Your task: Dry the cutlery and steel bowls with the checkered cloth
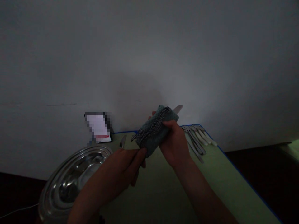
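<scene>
In front of me, a grey-green cloth [154, 132] with a black-and-white checked edge is wrapped around a table knife [178, 109]. Only the rounded end of the blade sticks out, at the cloth's upper right. My right hand [175, 143] is closed around the cloth, thumb on top. My left hand [130, 161] is closed at the cloth's lower left end, in line with the knife; the handle is hidden by the fingers. Behind my left hand shows the blade of another knife [123, 141], the rest of it covered.
At left stands a shiny steel basin [56, 183]. Several pieces of cutlery [196, 141], some with white handles, lie at the right of the green table [224, 180] with its blue edge. A dark-framed device or card [98, 126], partly blurred, leans against the grey wall [144, 46].
</scene>
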The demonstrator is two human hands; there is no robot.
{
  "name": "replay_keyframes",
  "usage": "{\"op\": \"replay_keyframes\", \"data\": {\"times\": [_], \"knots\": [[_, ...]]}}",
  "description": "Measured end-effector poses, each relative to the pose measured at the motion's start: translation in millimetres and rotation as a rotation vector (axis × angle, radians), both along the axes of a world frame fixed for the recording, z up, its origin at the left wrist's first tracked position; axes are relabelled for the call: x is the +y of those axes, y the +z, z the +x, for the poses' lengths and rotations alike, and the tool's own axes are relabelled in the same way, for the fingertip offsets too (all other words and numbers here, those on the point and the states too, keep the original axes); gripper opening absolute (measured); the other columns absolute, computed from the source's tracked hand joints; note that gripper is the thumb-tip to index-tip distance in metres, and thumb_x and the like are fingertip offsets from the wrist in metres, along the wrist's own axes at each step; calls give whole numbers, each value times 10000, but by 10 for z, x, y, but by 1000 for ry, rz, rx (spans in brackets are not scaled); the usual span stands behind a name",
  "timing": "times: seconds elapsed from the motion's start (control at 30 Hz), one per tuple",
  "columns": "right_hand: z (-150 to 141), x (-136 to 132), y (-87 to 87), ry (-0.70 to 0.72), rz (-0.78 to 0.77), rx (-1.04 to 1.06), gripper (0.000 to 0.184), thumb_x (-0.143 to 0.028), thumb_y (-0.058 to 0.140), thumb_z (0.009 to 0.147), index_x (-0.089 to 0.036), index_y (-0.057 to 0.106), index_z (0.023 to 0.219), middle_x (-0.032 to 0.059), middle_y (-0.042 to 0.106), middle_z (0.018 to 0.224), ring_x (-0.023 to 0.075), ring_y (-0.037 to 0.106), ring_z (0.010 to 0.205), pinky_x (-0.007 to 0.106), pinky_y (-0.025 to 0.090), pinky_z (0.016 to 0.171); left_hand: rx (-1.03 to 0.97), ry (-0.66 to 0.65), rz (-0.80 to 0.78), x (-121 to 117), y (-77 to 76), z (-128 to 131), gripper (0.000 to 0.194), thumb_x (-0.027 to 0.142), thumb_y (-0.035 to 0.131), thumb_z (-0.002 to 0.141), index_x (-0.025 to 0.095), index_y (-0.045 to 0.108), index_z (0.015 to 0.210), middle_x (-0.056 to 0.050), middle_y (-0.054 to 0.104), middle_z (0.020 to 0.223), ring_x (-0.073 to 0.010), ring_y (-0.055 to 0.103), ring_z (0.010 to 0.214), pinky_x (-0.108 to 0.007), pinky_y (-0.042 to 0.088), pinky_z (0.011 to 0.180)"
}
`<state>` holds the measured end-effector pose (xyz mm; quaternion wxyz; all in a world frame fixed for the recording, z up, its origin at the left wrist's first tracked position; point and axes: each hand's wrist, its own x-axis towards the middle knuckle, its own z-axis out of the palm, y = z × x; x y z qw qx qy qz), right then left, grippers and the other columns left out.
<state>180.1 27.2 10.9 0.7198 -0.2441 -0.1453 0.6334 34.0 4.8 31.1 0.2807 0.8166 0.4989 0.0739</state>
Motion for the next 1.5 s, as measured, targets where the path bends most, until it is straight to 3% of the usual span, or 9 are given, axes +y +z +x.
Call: {"op": "replay_keyframes", "data": {"times": [0.17, 0.4, 0.8, 1.5], "knots": [[-27, 19, -70, -57, 17, -106, 195, -171, 681, 638, -197, 622, 822, -33, 667, 766, 116, 603, 702, 280, 508, 718, 33, 1, -26, 15, -20, 3, 478, 460, 274, 927, 208, 629, 727, 38, 591, 489, -133, 597, 526, -255, 407, 573], [-27, 45, -98, -41, 42, -123, 190, -237, 730, 661, -188, 653, 828, -23, 687, 796, 113, 620, 697, 308, 525, 759, 39, 0, -24, 25, -58, -12, 500, 479, 268, 930, 206, 640, 738, 40, 597, 501, -131, 590, 514, -264, 418, 588], [-36, 58, -89, -24, 3, -77, 121, -270, 707, 698, -215, 668, 798, -37, 688, 755, 105, 623, 661, 290, 548, 725, 38, -10, -26, 42, -105, -28, 486, 477, 279, 931, 210, 644, 752, 44, 598, 497, -131, 604, 525, -259, 413, 583], [-43, 66, -105, -15, -27, -51, 186, -323, 707, 702, -222, 669, 853, -25, 688, 793, 114, 617, 693, 299, 537, 741, 35, -27, -29, 53, -137, -27, 477, 482, 285, 930, 216, 640, 753, 52, 588, 485, -131, 602, 520, -265, 415, 594]]}}
